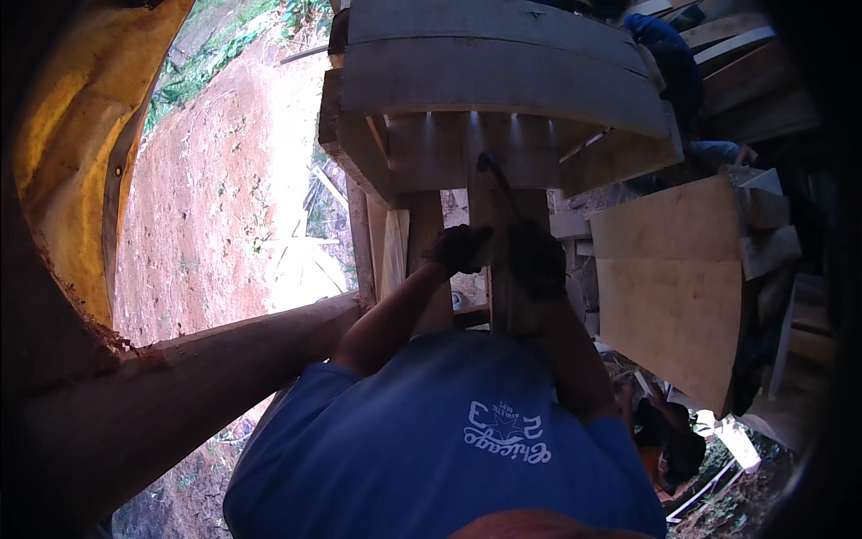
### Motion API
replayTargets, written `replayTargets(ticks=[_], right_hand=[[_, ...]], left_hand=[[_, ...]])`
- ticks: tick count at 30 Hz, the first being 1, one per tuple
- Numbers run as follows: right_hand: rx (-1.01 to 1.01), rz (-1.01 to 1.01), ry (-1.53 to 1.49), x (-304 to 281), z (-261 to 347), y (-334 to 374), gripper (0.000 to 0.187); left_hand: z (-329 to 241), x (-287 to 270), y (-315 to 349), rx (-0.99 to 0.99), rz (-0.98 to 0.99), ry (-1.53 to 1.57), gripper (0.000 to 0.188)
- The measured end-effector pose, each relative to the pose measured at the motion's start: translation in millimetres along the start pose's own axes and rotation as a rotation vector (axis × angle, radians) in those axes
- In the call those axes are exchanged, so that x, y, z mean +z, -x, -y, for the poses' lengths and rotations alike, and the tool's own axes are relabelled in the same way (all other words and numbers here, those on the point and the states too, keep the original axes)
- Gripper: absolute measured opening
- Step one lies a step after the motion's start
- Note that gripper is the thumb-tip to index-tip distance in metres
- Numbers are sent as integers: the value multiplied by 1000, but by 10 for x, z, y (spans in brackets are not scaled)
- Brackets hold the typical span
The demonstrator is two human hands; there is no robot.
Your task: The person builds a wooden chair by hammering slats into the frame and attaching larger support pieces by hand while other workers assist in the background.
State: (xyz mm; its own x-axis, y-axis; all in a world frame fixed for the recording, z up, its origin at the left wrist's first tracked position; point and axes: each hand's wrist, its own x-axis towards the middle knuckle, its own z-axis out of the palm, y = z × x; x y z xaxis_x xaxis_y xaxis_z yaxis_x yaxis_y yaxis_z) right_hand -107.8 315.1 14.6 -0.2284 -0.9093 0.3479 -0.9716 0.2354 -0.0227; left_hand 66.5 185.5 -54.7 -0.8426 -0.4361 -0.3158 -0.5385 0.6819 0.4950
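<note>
My right hand [537, 259], in a dark glove, is closed round the handle of a hammer [503, 184]. The hammer's dark head points away from me, over an upright wooden board. Left of it, my left hand [460, 249], also dark-gloved, is held in front of the boards with its fingers drawn together. Whatever it may hold is too dark to make out. Beyond both hands stands a large open wooden box [503, 76] built of wide planks, with light showing through gaps along its inner wall.
A thick wooden beam [215, 386] slants in from the left, below a yellow sheet [72, 135]. Another plank-built box [669, 283] stands at the right. A person in blue [666, 54] is at the far right; another person [669, 440] is lower right. Bare reddish ground [224, 198] slopes outside.
</note>
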Motion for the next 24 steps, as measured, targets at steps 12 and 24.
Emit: replayTargets(ticks=[12, 24], right_hand=[[-49, -156, 249, 342, -133, 19, 20], [92, -179, 175, -397, 337, -355, 29]], left_hand=[[2, -67, -73, 38, 10, -71, 88], [-55, -79, -39, -365, 9, 478, 67]])
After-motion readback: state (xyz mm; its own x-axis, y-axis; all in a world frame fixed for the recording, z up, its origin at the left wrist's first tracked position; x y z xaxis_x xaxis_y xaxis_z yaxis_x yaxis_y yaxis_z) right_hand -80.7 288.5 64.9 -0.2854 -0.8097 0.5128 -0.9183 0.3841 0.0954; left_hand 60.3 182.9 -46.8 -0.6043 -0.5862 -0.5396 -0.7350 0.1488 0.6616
